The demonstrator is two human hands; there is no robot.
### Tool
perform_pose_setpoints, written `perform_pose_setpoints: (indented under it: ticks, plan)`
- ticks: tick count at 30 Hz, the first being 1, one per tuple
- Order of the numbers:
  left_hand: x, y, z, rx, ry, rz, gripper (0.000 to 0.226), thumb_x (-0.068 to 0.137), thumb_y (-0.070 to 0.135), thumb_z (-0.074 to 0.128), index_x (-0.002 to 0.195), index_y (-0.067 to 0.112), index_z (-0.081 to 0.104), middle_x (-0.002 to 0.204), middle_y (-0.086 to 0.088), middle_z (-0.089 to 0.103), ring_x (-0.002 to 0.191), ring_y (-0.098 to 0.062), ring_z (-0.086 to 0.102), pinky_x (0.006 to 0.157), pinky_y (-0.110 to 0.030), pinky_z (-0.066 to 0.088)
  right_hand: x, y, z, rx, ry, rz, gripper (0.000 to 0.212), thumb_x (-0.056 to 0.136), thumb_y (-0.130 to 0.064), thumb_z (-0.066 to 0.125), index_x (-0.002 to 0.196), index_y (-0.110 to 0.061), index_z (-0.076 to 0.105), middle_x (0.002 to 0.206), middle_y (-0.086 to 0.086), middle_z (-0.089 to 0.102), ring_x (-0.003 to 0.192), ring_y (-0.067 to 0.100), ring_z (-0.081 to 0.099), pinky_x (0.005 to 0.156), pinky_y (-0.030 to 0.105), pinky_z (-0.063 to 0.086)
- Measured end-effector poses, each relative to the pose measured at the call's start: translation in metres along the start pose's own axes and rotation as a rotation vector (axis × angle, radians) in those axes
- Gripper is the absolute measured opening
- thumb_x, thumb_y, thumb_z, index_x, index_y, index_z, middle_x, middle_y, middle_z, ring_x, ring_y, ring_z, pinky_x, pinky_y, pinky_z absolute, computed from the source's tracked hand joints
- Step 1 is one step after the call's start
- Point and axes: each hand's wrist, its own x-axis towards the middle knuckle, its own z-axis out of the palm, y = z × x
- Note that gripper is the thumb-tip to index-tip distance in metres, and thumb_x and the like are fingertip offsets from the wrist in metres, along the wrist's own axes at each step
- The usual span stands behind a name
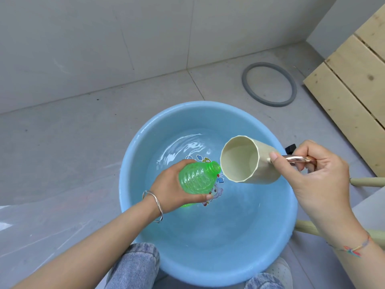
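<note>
Left hand [173, 190] is wrapped round the belly of a green bottle [198, 180], fingers curled under it and thumb over the ribbed side, holding it above the middle of the blue basin [133, 147]. The bottle lies tilted. Its long axis runs from the base, toward the near-left part of the basin, up to the open neck, which points toward the basin's far-right side.

Right hand [320, 176], over the basin's right rim, grips the shiny handle [298, 158] of a cream cup [245, 161], thumb pressed against the cup's wall. The cup is tipped on its side, base toward the right rim and mouth toward the centre. Its lip sits just beside the bottle's neck, slightly to the right of it (whether they touch is hard to tell).

Pouring looks like the step in hand. It turns on bringing the lip's low edge directly above the narrow neck. The cup hand is the nearer one for that small shift, and any miss should fall into the water [218, 222] below.
</note>
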Motion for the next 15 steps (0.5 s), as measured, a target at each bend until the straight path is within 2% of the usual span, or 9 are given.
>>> perform_pose_setpoints:
  ticks: [3,5,10,15]
  plan:
    - [0.0,-0.0008,0.0001,-0.001,-0.001,0.003,0.086,0.049,0.061,0.086,0.124,0.04,0.051,0.115,0.022,0.061,0.11,-0.004,0.056,0.097,-0.024,0.043,-0.0001,-0.0037,0.0006,-0.041,0.003,-0.032,0.042,0.071,-0.025,0.072,0.056,-0.008,0.036,0.065,0.009,0.042,0.051,0.002,0.038,0.049,0.01,0.027]
    - [-0.0002,-0.0006,0.0,0.001,-0.001,0.003,0.085,0.05,0.06,0.086,0.125,0.04,0.051,0.116,0.022,0.061,0.11,-0.004,0.056,0.097,-0.023,0.043,-0.0002,-0.0047,0.001,-0.061,0.0,-0.061,0.042,0.071,-0.024,0.072,0.056,-0.014,0.034,0.067,0.01,0.042,0.052,0.003,0.037,0.05,0.01,0.027]
    - [-0.0003,-0.0011,0.0002,-0.011,-0.006,0.004,0.093,0.041,0.073,0.077,0.124,0.042,0.051,0.117,0.025,0.06,0.112,-0.001,0.055,0.098,-0.022,0.042,-0.0006,-0.0051,0.0034,-0.09,-0.021,-0.127,0.042,0.072,-0.023,0.072,0.056,-0.015,0.034,0.066,0.005,0.038,0.055,0.004,0.036,0.052,0.01,0.027]
    - [-0.0017,0.0005,-0.0005,0.001,0.001,0.005,0.085,0.051,0.058,0.086,0.127,0.04,0.05,0.12,0.022,0.058,0.113,-0.003,0.053,0.098,-0.02,0.04,0.0002,-0.0066,0.0043,-0.127,-0.03,-0.173,0.04,0.073,-0.024,0.072,0.057,-0.014,0.037,0.063,-0.005,0.038,0.059,0.008,0.035,0.055,0.013,0.027]
